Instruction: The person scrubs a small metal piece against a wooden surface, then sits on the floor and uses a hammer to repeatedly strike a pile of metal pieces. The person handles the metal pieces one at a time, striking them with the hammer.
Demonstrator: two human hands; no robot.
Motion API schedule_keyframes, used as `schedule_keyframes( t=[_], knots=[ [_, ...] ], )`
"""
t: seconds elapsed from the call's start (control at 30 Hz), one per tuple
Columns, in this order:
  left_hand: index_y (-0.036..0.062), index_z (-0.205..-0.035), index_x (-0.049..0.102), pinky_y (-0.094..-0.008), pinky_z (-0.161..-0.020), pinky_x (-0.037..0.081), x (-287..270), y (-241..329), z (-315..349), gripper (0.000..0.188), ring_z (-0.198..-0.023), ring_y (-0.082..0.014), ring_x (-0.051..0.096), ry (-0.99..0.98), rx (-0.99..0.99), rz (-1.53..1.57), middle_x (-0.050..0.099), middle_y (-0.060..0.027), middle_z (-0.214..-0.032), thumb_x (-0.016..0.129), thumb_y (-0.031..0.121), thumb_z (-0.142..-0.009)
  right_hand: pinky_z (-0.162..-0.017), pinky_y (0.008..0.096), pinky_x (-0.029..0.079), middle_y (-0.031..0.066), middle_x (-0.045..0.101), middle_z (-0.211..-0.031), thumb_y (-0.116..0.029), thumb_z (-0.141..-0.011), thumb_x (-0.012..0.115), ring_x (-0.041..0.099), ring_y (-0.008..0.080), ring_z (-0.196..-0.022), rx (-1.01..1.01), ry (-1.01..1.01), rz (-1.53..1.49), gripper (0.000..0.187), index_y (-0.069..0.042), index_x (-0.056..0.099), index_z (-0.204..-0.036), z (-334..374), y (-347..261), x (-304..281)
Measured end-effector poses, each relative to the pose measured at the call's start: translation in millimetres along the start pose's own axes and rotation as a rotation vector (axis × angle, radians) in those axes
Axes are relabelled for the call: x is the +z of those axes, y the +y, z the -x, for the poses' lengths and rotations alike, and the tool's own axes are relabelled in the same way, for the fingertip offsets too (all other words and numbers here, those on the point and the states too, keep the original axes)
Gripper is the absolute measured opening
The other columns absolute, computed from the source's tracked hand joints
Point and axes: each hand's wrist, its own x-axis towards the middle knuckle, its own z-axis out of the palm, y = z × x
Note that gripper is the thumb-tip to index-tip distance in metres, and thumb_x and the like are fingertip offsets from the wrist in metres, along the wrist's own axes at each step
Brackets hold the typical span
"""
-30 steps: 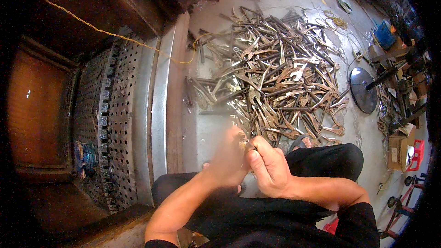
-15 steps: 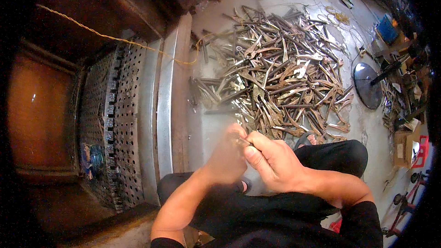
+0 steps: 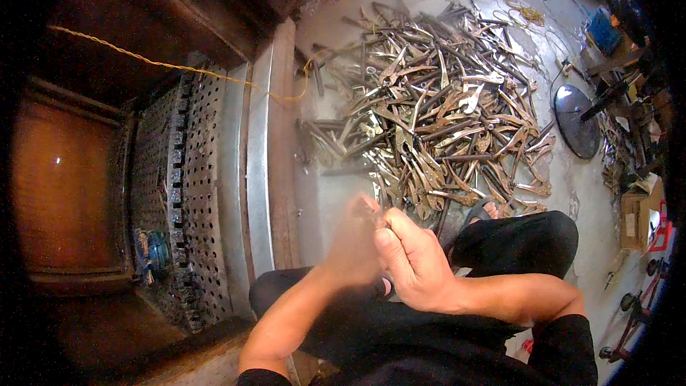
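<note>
My hands meet in front of my lap, at the near edge of a heap of metal parts. My right hand is closed in a fist, its thumb pressed on the bent forefinger. Touching it or nearly so, my left hand looks blurred, with its fingers curled. A small dark metal bit shows between the two hands; its kind cannot be made out. Just beyond lies the heap of plier-like metal pieces and dark tubes, spread over the grey floor.
At the left stands a metal frame with a perforated plate, and a yellow twisted cord crosses above it. A round black base with a post is at the right, near a cardboard box. My sandalled foot rests by the heap.
My right hand has turned a little more upright, its knuckles rising, while both hands stay together. The view has shifted slightly.
</note>
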Motion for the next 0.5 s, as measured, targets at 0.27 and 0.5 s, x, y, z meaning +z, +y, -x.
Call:
schedule_keyframes(
  t=[0.27, 0.5],
  knots=[
    [0.0036, -0.095, 0.061, -0.0464, -0.074, 0.041, -9, 6, -2, 0.026, -0.088, -0.0345, 0.054, -0.029, -0.045, 0.124, 0.058, -0.0164, -0.092, 0.069, 0.018, -0.076, -0.061, 0.0376, 0.049, 0.0133, 0.057, -0.073, -0.018, -0.105, 0.047, 0.062, 0.0275, -0.064, -0.016, -0.091, 0.095, 0.034, 0.003, 0.050, -0.132, -12, -11, -10],
    [0.0038, -0.086, 0.062, -0.0443, -0.066, 0.043, -12, 24, -11, 0.016, -0.079, -0.0320, 0.058, -0.035, -0.055, 0.143, 0.061, -0.0146, -0.085, 0.069, 0.012, -0.074, -0.061, 0.0377, 0.050, 0.0162, 0.060, -0.073, -0.018, -0.105, 0.047, 0.067, 0.0288, -0.066, -0.067, -0.132, 0.183, 0.037, 0.003, 0.046, -0.136, -14, -12, -17]
  ],
)
